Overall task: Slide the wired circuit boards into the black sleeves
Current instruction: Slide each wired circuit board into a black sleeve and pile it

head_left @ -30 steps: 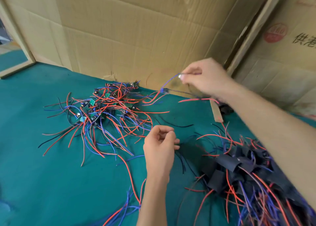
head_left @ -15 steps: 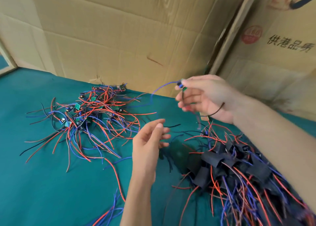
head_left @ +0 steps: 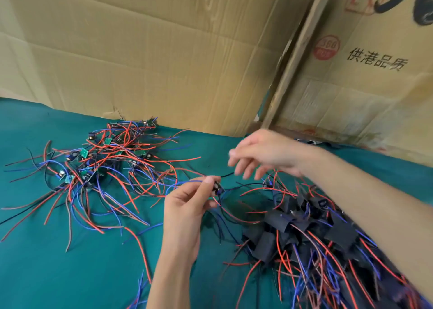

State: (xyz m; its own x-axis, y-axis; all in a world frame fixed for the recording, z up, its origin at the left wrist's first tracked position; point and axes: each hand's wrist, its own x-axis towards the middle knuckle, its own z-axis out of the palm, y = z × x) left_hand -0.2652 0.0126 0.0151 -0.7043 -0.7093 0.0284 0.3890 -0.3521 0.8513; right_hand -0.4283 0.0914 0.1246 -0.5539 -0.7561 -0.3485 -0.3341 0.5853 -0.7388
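Left hand (head_left: 185, 205) pinching a wired board (head_left: 217, 189) just left of the sleeve pile (head_left: 302, 229); right hand (head_left: 262, 154) above, fingers loose.

Left forearm is raised from the lower edge of the view, bare, wrist nearly straight. Left hand (head_left: 187, 205) is held back toward the camera, thumb and forefinger pinched together at the top in a tight grip, remaining fingers curled beneath. Right forearm is extended in from the right edge, bare, angled up and leftward. Right hand (head_left: 264, 154) is held palm down, fingers loosely spread and slightly bent, blurred, nothing gripped.
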